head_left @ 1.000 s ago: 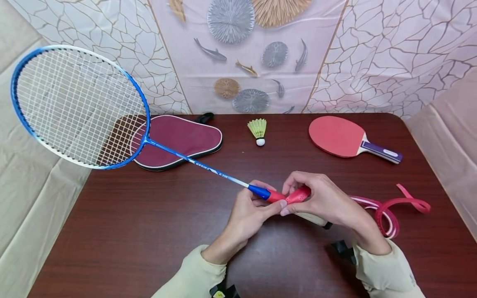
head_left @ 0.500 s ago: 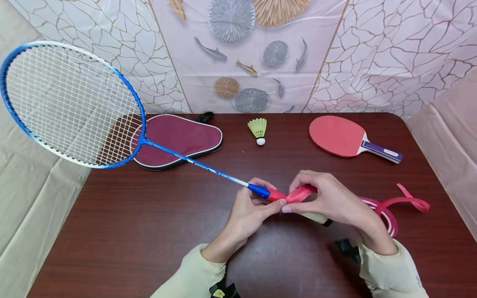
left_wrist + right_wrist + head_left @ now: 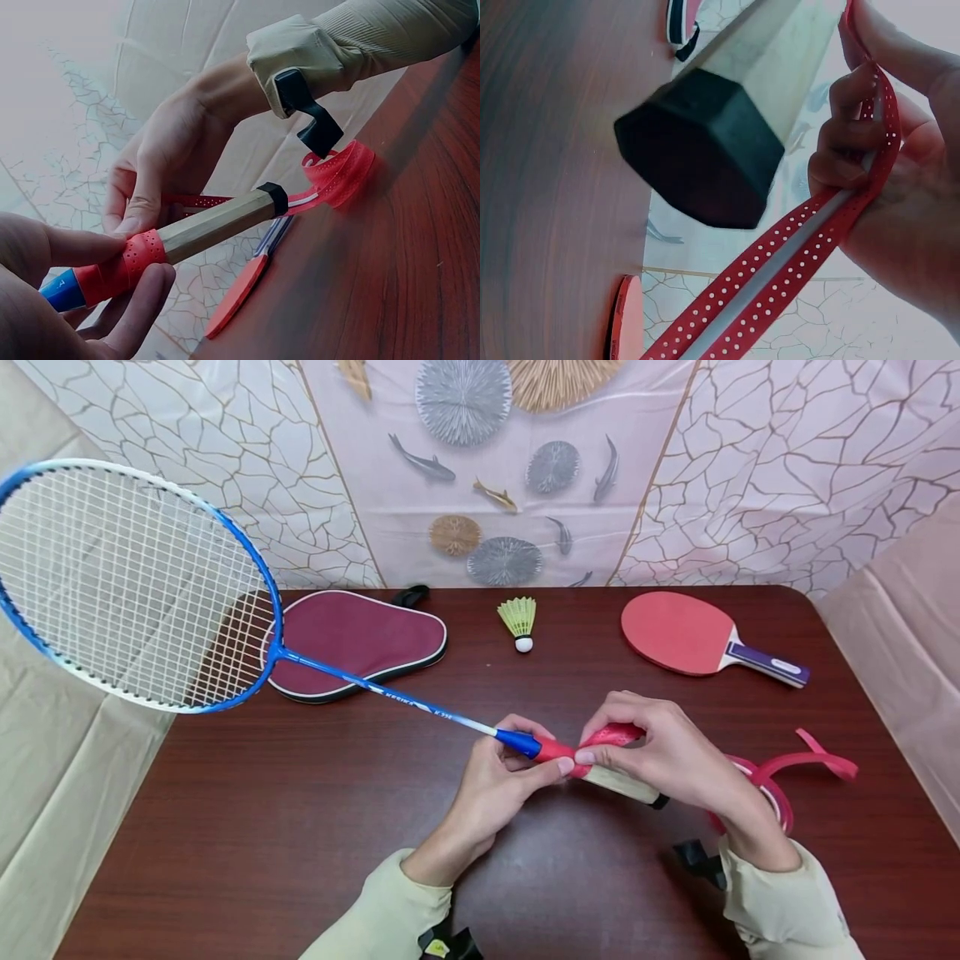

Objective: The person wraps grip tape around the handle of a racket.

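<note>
My left hand grips a blue and white badminton racket at the upper end of its handle, thumb along the red wrap. Perforated red grip tape covers that upper part; below it the bare wooden handle runs to a black end cap. My right hand pinches the tape beside the edge of the wrap, finger and thumb close to my left thumb. From the right hand the tape's free length, red with a white centre strip, trails to loose coils on the right.
A maroon paddle case lies at the back left, partly behind the racket. A yellow shuttlecock sits at the back middle. To the right lies a red table tennis paddle. A patterned cloth hangs behind the brown table.
The racket head has shifted left. My right hand has brought the tape over the handle against the wrap, baring more wood in view. The loose coils have shifted slightly left.
</note>
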Tool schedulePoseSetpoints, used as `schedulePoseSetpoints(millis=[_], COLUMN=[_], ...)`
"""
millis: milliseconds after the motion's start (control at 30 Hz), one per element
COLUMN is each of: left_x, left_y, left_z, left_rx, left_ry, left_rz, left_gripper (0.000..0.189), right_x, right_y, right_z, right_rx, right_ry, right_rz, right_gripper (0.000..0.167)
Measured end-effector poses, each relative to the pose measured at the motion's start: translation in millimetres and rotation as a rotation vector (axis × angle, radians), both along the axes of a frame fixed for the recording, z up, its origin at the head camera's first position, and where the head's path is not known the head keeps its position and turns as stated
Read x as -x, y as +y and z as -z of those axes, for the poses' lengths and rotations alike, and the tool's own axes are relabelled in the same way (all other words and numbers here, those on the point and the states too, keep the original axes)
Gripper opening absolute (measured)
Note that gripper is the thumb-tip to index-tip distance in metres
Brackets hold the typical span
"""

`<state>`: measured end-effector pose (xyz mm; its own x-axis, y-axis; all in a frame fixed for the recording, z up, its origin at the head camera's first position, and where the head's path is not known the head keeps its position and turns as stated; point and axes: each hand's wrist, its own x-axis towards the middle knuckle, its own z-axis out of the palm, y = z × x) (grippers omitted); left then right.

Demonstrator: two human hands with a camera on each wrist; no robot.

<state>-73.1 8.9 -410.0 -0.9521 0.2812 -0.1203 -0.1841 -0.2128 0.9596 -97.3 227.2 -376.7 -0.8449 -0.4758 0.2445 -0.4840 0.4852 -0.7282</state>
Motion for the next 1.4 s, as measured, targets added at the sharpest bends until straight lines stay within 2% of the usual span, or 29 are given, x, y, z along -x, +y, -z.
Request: schedulePoseSetpoints(millis=[200,400,533,800,933,1167,1400], left_x=[-0.8,-2.1,-1.7,-1.9,-3.2,-4.0,-3.7], left_y=[0.7,0.3,-0.5,-0.9,-0.7,-1.4,0.3], left_z=[-1.3,-1.6,-0.1,1.2,-1.8,-6.3,-2.4], left_rx=[0.005,0.004,0.003,0.083,0.113,0.142,0.139], left_ry=[-0.003,0.001,0.006,0.085,0.072,0.03,0.054], left_rz=[-0.007,0.0,0.003,-0.008,-0.025,-0.017,-0.002], left_gripper=[0.033,0.031,0.031,0.031,0.036,0.041,0.039], right_x=[-0.8,-0.5,-0.2,-0.6,-0.5,-1.0,-1.6], right_y=[-2.3,-2.3,-2.3,-1.4,-1.8,-4.3,-6.9], right_z=[2.9,5.7,6.2,5.6,5.9,5.6,5.0], right_rx=[-0.011,-0.096,-0.113,-0.13,-0.146,-0.149,-0.164], right_ry=[-0.041,-0.109,-0.124,-0.185,-0.16,-0.025,-0.01], right_rz=[0.028,0.041,0.013,-0.067,-0.071,0.004,0.046], right_gripper=[0.02,0.019,0.015,0.019,0.02,0.025,0.029])
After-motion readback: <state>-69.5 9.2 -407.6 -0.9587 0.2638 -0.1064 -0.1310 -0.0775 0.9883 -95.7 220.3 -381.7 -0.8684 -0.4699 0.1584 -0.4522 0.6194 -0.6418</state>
